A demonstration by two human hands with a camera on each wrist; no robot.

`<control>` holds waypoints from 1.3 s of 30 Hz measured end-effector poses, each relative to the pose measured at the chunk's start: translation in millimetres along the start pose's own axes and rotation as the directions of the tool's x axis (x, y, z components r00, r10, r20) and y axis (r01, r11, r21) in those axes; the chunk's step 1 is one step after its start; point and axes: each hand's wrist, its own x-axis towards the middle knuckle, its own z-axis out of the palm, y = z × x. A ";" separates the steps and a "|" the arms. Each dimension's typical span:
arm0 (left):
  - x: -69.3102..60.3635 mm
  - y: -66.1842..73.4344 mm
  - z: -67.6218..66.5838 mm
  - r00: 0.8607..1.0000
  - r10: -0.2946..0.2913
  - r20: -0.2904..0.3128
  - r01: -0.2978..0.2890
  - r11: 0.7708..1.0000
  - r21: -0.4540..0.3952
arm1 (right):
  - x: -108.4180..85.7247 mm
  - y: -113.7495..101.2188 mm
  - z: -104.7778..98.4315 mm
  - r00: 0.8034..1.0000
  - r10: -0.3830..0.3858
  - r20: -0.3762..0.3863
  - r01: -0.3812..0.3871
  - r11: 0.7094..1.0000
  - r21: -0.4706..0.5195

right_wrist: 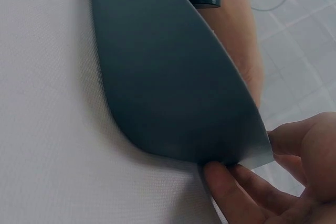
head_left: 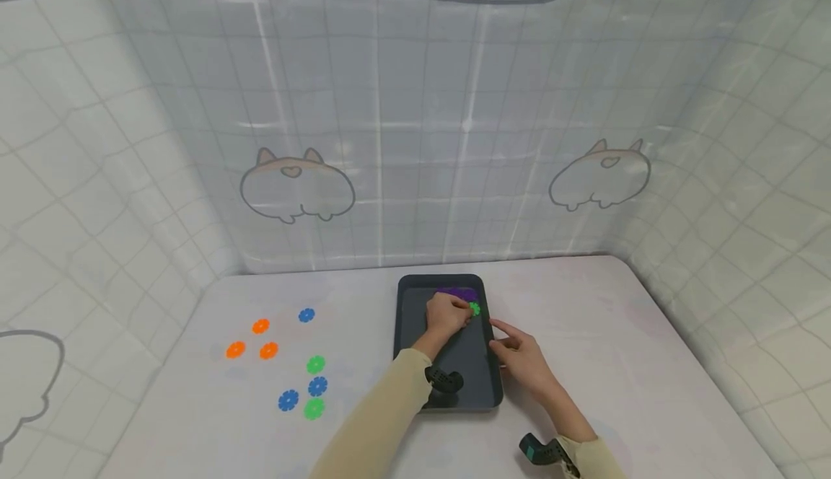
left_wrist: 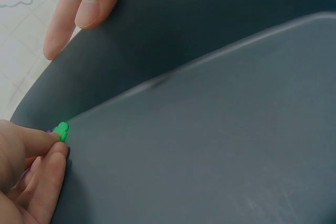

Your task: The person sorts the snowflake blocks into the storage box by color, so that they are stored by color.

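Observation:
In the head view, my left hand (head_left: pixel 448 314) is inside the dark tray (head_left: pixel 459 363), near its upper right corner. Its thumb and fingers pinch a green notched disc (head_left: pixel 475 309); the left wrist view shows the green disc (left_wrist: pixel 62 130) at the fingertips of that hand (left_wrist: pixel 31 166). Purple pieces (head_left: pixel 464 293) lie at the tray's far end, partly hidden by the hand. My right hand (head_left: pixel 529 367) is at the tray's right edge, fingers loosely extended. Up close in the right wrist view, fingers of this hand (right_wrist: pixel 283 187) touch the tray's outer wall (right_wrist: pixel 173 77).
Left of the tray, orange discs (head_left: pixel 261 326), blue discs (head_left: pixel 306 314) and green discs (head_left: pixel 315 364) lie spread on the white table (head_left: pixel 584 320). A pale, grid-patterned curtain (head_left: pixel 415 118) with cartoon drawings surrounds the table's back and sides.

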 end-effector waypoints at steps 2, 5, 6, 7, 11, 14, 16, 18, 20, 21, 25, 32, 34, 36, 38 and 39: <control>-1.1 -0.1 -0.2 1.000 0.000 -0.002 0.000 1.000 0.000 | -0.6 0.2 0.5 1.000 0.001 0.000 -0.001 1.000 -0.002; -2.1 -1.6 -0.5 1.000 -0.001 -0.013 0.001 1.000 -0.003 | -1.2 -0.3 1.7 1.000 -0.001 0.006 0.001 1.000 -0.002; -2.3 -2.1 -0.9 1.000 -0.004 -0.020 0.003 1.000 -0.008 | -1.2 -0.5 2.2 1.000 -0.003 0.008 0.003 1.000 -0.002; -2.1 -2.7 -1.3 1.000 -0.007 -0.025 0.007 1.000 -0.014 | -0.9 -0.7 2.6 1.000 -0.004 0.010 0.004 1.000 -0.003; -1.2 -5.4 -3.7 0.999 -0.033 -0.017 0.031 0.997 -0.073 | -0.9 -1.7 4.7 1.000 -0.013 0.014 0.013 1.000 0.001; -0.8 -7.2 -7.4 0.998 -0.063 0.027 0.066 0.987 -0.149 | -2.0 -1.9 6.4 1.000 -0.016 0.017 0.016 1.000 0.005; -0.7 -6.8 -13.2 0.996 -0.068 0.056 0.077 0.982 -0.175 | -2.8 -1.9 7.4 1.000 -0.017 0.018 0.017 1.000 0.007; -0.7 -2.9 -23.8 0.996 -0.045 0.080 0.059 0.982 -0.180 | -3.2 -2.0 8.1 1.000 -0.020 0.018 0.020 1.000 0.007; 0.2 1.8 -38.0 0.995 -0.006 0.103 0.022 0.987 -0.159 | -3.0 -1.7 8.2 1.000 -0.022 0.015 0.022 1.000 0.003; 0.5 4.6 -45.8 0.993 0.017 0.115 0.000 0.989 -0.149 | -2.8 -1.6 7.9 1.000 -0.020 0.013 0.020 1.000 0.002; -1.7 17.2 -81.2 0.979 0.097 0.179 -0.074 0.988 -0.132 | -2.1 1.3 6.2 1.000 -0.014 0.003 0.014 1.000 -0.015; -12.2 23.4 -143.8 0.958 0.184 0.220 -0.194 0.981 0.024 | -2.9 -1.1 4.5 1.000 -0.016 0.006 0.016 0.999 -0.033; -14.5 18.6 -157.8 0.956 0.200 0.212 -0.220 0.973 0.075 | -3.8 -2.2 3.0 1.000 -0.014 0.001 0.014 0.999 -0.037; -18.3 12.8 -170.8 0.958 0.210 0.198 -0.238 0.963 0.130 | -4.5 -2.4 1.6 1.000 -0.012 0.000 0.012 0.999 -0.042; -22.5 4.8 -182.2 0.960 0.206 0.188 -0.237 0.958 0.164 | -4.2 -2.6 0.5 1.000 -0.009 0.001 0.009 0.999 -0.037; -24.7 0.4 -187.2 0.962 0.201 0.187 -0.234 0.956 0.176 | -4.0 -2.5 0.0 1.000 -0.010 0.002 0.010 0.999 -0.036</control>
